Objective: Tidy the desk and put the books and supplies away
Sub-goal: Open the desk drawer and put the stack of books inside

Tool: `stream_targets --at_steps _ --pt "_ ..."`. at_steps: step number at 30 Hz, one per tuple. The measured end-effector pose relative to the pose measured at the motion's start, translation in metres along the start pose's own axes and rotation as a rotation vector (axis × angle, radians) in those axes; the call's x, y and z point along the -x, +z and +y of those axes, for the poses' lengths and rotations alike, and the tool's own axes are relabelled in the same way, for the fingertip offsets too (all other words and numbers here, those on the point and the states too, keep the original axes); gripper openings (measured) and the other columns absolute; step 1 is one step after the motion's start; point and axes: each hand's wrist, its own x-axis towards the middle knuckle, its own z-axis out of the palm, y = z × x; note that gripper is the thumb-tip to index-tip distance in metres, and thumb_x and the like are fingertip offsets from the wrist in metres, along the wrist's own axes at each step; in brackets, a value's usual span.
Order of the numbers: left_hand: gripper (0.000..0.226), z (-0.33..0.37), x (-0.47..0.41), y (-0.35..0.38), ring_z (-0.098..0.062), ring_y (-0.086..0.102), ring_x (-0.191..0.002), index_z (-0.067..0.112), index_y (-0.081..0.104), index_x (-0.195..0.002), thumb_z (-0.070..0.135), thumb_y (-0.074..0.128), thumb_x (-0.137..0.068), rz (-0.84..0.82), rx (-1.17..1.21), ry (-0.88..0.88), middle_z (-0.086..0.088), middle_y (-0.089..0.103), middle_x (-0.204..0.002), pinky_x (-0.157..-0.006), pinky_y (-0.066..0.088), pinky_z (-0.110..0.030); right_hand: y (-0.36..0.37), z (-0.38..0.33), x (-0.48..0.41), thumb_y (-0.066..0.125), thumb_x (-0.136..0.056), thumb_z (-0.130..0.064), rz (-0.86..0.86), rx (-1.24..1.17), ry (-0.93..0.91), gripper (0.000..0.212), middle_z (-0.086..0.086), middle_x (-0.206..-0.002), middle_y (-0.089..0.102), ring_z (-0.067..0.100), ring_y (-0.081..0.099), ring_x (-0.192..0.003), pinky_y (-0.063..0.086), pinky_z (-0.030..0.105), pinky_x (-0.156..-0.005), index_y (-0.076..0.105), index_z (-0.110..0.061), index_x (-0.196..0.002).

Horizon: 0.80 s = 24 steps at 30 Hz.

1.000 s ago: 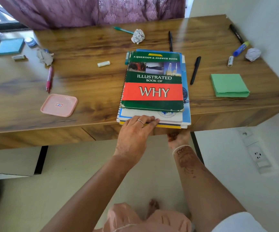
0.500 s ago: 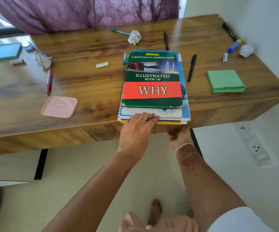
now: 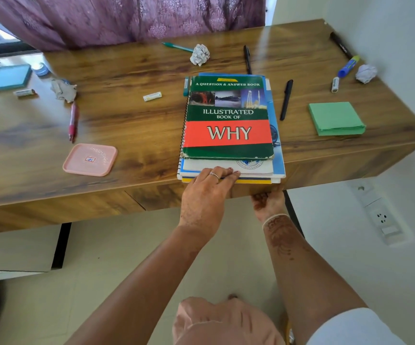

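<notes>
A stack of books [image 3: 273, 168] lies at the front edge of the wooden desk [image 3: 139, 125], topped by a green and red "Illustrated Book of WHY" [image 3: 228, 115]. My left hand [image 3: 205, 197] has its fingers laid over the front edge of the lower books, thumb hidden. My right hand [image 3: 267, 202] is below the stack, its fingers curled under the desk's front panel [image 3: 313, 168]. Loose supplies lie around: a black pen [image 3: 286, 99], a second black pen [image 3: 247, 58], a green note pad [image 3: 336, 118], a red pen [image 3: 72, 122], a teal pen [image 3: 177, 47].
Crumpled paper balls [image 3: 200, 54] [image 3: 365, 73] lie at the back and far right, beside a blue marker [image 3: 348, 66]. A pink lid [image 3: 90, 159] sits front left and a blue pad [image 3: 9, 77] far left. A white wall with a socket [image 3: 382, 217] is on the right.
Both hands and the stack stay where they were; only the view has shifted slightly.
</notes>
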Motion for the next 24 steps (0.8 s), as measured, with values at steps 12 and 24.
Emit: stream_targets --at_steps 12,24 --pt "0.044 0.014 0.014 -0.008 -0.021 0.045 -0.125 0.023 0.053 -0.140 0.020 0.056 -0.096 -0.154 0.023 -0.072 0.000 0.049 -0.141 -0.103 0.046 -0.038 -0.073 0.014 0.062 0.039 -0.100 -0.050 0.077 -0.026 0.061 0.051 0.011 -0.131 0.058 0.028 0.058 -0.113 0.047 0.040 -0.101 0.046 -0.019 -0.140" --pt "0.033 0.028 0.116 -0.026 -0.012 0.059 -0.081 0.024 0.071 -0.106 0.044 0.045 -0.100 -0.384 0.200 -0.168 0.008 0.061 -0.093 -0.073 0.057 -0.036 -0.129 0.027 0.117 0.032 -0.101 -0.046 0.246 0.078 0.014 0.043 0.004 -0.111 0.064 0.019 0.058 -0.089 0.048 0.028 -0.080 0.053 -0.018 -0.126"
